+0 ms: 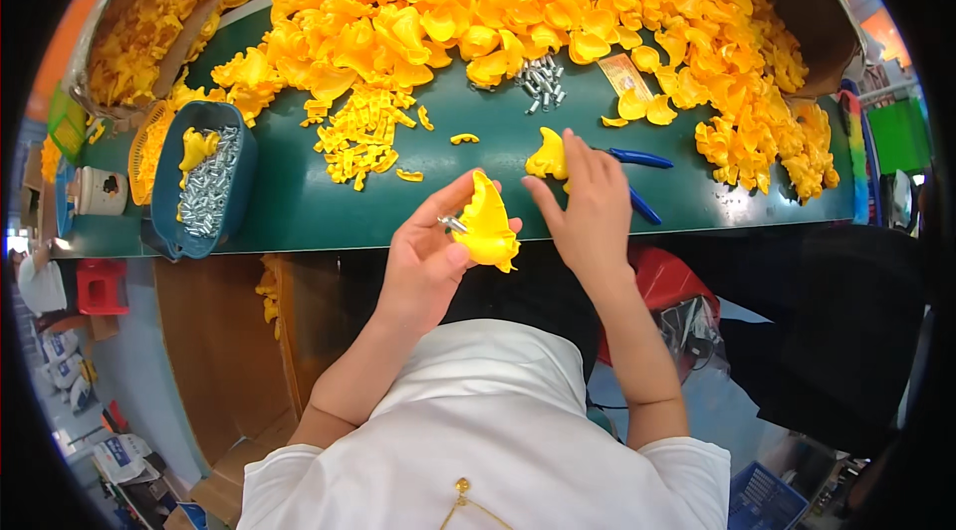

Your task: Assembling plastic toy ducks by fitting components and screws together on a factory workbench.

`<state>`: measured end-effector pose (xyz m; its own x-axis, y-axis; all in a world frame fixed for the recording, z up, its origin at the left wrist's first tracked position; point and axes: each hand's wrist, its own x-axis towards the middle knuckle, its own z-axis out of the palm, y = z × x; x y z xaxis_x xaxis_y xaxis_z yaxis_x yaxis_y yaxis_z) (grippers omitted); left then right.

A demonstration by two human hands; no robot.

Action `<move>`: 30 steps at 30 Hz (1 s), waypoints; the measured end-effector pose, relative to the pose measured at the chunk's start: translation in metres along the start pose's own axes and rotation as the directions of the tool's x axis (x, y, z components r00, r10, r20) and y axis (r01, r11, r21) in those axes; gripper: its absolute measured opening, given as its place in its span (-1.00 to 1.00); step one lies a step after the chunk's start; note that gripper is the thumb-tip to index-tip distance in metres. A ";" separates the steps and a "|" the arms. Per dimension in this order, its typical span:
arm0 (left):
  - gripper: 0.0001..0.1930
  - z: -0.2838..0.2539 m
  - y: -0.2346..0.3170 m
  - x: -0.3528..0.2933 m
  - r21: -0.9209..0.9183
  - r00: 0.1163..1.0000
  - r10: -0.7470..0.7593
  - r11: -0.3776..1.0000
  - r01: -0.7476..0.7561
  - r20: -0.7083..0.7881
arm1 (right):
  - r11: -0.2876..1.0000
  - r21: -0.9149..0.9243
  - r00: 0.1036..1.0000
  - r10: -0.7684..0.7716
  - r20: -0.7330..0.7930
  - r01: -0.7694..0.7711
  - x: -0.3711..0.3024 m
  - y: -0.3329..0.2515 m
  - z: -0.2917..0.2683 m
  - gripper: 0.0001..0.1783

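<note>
My left hand (423, 256) grips a curved yellow plastic shell piece (488, 226) just in front of the table's near edge. A small metal cylinder (452, 223) sticks out from the shell's left side, by my fingers. Over the green tabletop, my right hand (590, 206) has its thumb spread from its outstretched fingers. Another yellow plastic piece (547, 153) lies beside those fingers; whether they touch it I cannot tell. Blue-handled pliers (639, 159) rest just right of that hand, their jaws hidden behind it.
A large heap of yellow shells (428, 7) covers the table's far side. Small yellow parts (360, 136) and metal cylinders (541, 84) lie in front. At left stands a blue-green bin (242, 171) of metal cylinders. A cardboard box (214, 341) stands below the table.
</note>
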<state>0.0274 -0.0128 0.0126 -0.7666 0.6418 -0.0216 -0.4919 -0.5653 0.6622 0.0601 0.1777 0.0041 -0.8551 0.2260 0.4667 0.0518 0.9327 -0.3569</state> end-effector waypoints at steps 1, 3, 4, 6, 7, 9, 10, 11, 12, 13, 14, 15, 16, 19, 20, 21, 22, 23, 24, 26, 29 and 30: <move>-0.38 0.000 0.000 0.001 0.032 1.000 0.014 0.999 -0.014 0.002 | 1.000 -0.015 1.000 0.006 -0.002 -0.006 -0.001 0.001 0.010 -0.57; -0.35 0.003 0.004 0.002 0.063 1.000 0.001 0.998 0.000 -0.011 | 1.000 -0.025 1.000 0.008 -0.007 -0.008 -0.001 0.002 0.013 -0.56; -0.33 -0.001 0.006 0.001 0.117 0.999 0.049 0.992 -0.047 -0.009 | 0.979 0.197 0.999 0.036 0.041 -0.043 -0.001 -0.004 0.005 -0.54; -0.28 0.002 0.004 -0.002 0.165 0.997 0.071 0.984 -0.067 -0.017 | 0.684 0.687 0.965 0.103 0.242 -0.246 -0.007 -0.017 -0.021 -0.49; -0.28 0.004 0.006 -0.003 0.166 0.998 0.067 0.984 -0.064 -0.018 | 0.503 0.815 0.952 0.063 0.298 -0.288 -0.009 -0.027 -0.035 -0.49; -0.27 0.005 0.007 -0.004 0.247 0.988 0.151 0.956 -0.157 0.044 | 0.575 0.800 0.965 -0.068 0.254 -0.170 -0.010 -0.039 -0.046 -0.47; -0.27 0.003 0.008 -0.004 0.263 0.988 0.134 0.953 -0.149 0.073 | 0.590 0.790 0.960 -0.083 0.266 -0.168 -0.011 -0.043 -0.049 -0.47; -0.27 0.003 0.009 -0.004 0.263 0.988 0.134 0.953 -0.149 0.073 | 0.605 0.779 0.956 -0.097 0.278 -0.165 -0.011 -0.046 -0.051 -0.46; -0.28 0.003 0.011 -0.004 0.292 0.987 0.130 0.944 -0.153 0.096 | 0.604 0.784 0.966 -0.087 0.245 -0.144 -0.013 -0.049 -0.050 -0.47; -0.28 0.003 0.012 -0.004 0.321 0.985 0.126 0.934 -0.158 0.118 | 0.603 0.785 0.966 -0.087 0.245 -0.145 -0.013 -0.048 -0.049 -0.47; -0.28 0.003 0.012 -0.005 0.323 0.985 0.125 0.933 -0.157 0.117 | 0.613 0.779 0.966 -0.097 0.238 -0.130 -0.013 -0.048 -0.049 -0.47; -0.28 0.003 0.013 -0.005 0.344 0.984 0.130 0.925 -0.165 0.123 | 0.624 0.773 0.967 -0.106 0.230 -0.115 -0.014 -0.048 -0.049 -0.47; -0.27 0.003 0.012 -0.005 0.363 0.982 0.134 0.916 -0.173 0.129 | 0.623 0.773 0.967 -0.106 0.230 -0.116 -0.014 -0.048 -0.049 -0.47; -0.28 0.001 0.012 -0.005 0.381 0.976 0.156 0.902 -0.204 0.154 | 0.605 0.790 0.969 -0.120 0.217 -0.102 -0.017 -0.047 -0.048 -0.47; -0.28 -0.001 0.012 -0.004 0.380 0.976 0.155 0.902 -0.203 0.154 | 0.590 0.800 0.969 -0.118 0.218 -0.108 -0.019 -0.047 -0.048 -0.48; -0.30 -0.003 0.013 -0.003 0.384 0.969 0.157 0.897 -0.220 0.189 | 0.575 0.810 0.969 -0.116 0.220 -0.115 -0.020 -0.047 -0.049 -0.49; -0.31 -0.005 0.013 -0.002 0.387 0.962 0.156 0.891 -0.235 0.224 | 0.576 0.809 0.969 -0.113 0.221 -0.117 -0.020 -0.047 -0.049 -0.49; -0.31 -0.004 0.015 -0.002 0.385 0.962 0.154 0.893 -0.233 0.225 | 0.571 0.810 0.967 -0.107 0.233 -0.132 -0.021 -0.048 -0.050 -0.49; -0.31 -0.001 0.018 -0.003 0.386 0.983 0.080 0.912 -0.138 0.162 | 0.566 0.811 0.964 -0.101 0.245 -0.147 -0.022 -0.047 -0.051 -0.50; -0.30 0.000 0.019 -0.001 0.380 0.995 0.006 0.924 -0.044 0.099 | 0.572 0.809 0.966 -0.103 0.237 -0.137 -0.022 -0.047 -0.052 -0.51; -0.32 -0.001 0.015 0.004 0.386 0.976 0.049 0.913 -0.129 0.210 | 0.629 0.767 0.965 -0.102 0.240 -0.124 -0.019 -0.043 -0.049 -0.52; -0.30 0.001 0.012 0.006 0.327 0.992 0.035 0.942 -0.074 0.124 | 0.676 0.728 0.962 -0.102 0.252 -0.119 -0.016 -0.041 -0.047 -0.52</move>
<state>0.0176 -0.0156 0.0211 -0.7264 0.6807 0.0947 -0.2717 -0.4109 0.8703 0.0964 0.1487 0.0494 -0.9581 0.0514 0.2817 -0.2389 0.3990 -0.8853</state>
